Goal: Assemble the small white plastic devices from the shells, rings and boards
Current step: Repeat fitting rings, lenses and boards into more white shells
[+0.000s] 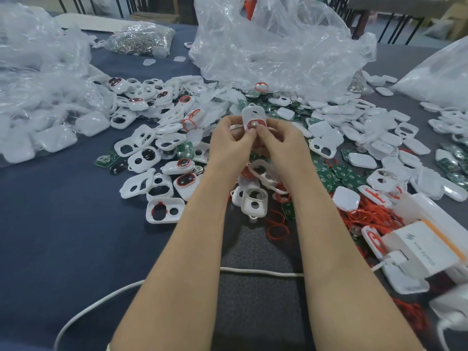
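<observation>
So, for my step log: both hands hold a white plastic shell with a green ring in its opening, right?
No: the head view shows a red ring, not green, in the white plastic shell held by the left hand and right hand.

Crumpled clear plastic bag (278, 41) sat at the far side; white cable (253, 272) ran across blue cloth (50, 224) toward white box (425, 249).

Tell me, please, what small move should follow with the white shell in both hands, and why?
Probably press the thumbs in to seat the thin red ring in the white plastic shell: the left hand and right hand pinch the shell, thumbs meeting at its ring.
</observation>
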